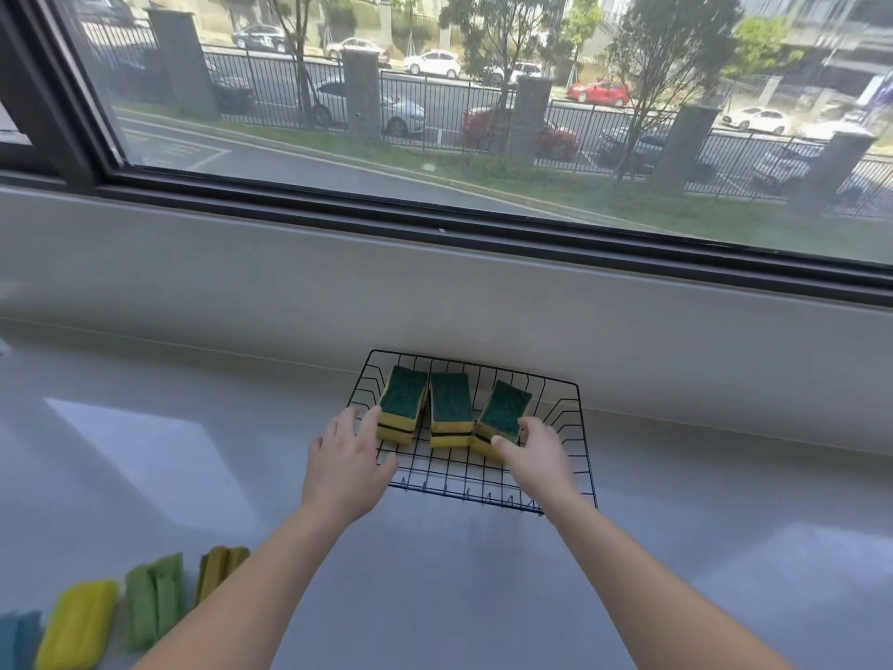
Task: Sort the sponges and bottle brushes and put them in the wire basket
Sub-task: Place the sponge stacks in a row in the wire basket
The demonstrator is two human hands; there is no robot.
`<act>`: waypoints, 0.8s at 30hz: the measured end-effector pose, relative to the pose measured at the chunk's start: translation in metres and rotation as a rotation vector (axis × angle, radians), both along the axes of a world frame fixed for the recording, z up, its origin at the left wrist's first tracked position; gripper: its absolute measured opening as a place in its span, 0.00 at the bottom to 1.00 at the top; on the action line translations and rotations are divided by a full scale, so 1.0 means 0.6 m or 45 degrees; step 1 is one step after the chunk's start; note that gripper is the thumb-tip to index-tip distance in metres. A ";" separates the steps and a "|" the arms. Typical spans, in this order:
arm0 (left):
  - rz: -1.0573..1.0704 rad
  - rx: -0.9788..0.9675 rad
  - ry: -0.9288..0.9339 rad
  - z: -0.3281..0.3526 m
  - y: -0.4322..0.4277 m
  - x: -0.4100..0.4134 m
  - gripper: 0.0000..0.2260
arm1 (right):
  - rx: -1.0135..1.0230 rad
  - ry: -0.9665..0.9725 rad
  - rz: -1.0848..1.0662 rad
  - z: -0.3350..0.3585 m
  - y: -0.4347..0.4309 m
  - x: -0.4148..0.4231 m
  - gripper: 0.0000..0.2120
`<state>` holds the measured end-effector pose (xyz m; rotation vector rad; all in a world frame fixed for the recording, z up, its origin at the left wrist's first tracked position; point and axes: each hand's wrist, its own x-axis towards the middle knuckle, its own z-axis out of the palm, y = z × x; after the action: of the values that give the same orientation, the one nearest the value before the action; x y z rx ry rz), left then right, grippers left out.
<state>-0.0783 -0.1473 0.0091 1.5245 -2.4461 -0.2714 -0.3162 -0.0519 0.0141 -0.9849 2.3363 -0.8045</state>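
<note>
A black wire basket (560,418) stands on the white counter by the window wall. In it lie three stacks of yellow sponges with green scouring tops: a left stack (402,403), a middle stack (451,411) and a tilted right stack (502,411). My left hand (345,464) rests at the basket's left rim, its fingers touching the side of the left stack. My right hand (536,456) grips the right stack, thumb on its front edge and fingers over its right side.
At the bottom left of the counter lie several coloured scrub pads: a blue one (17,638), a yellow one (79,621), a green one (154,599) and an olive one (220,570). A grey wall ledge (483,302) rises right behind the basket.
</note>
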 end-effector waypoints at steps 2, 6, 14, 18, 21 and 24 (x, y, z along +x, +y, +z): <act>0.001 -0.005 0.000 0.010 0.018 0.012 0.27 | 0.006 0.054 0.070 0.013 0.015 0.015 0.30; -0.003 0.001 -0.018 0.023 0.044 0.031 0.26 | 0.015 0.155 0.170 0.032 0.033 0.041 0.29; 0.047 0.014 -0.046 0.033 0.105 0.091 0.24 | -0.047 0.313 0.350 0.057 0.067 0.106 0.28; 0.114 0.052 -0.078 0.035 0.126 0.130 0.27 | -0.086 0.347 0.434 0.063 0.071 0.143 0.27; 0.147 0.035 -0.075 0.032 0.139 0.163 0.27 | -0.130 0.331 0.492 0.063 0.068 0.177 0.25; 0.189 0.032 -0.077 0.026 0.148 0.195 0.27 | -0.156 0.310 0.542 0.059 0.063 0.213 0.25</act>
<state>0.0388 -0.0584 0.0245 1.7387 -2.3668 -0.2323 -0.1883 -0.0138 0.0496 -1.6423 2.1643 -0.6895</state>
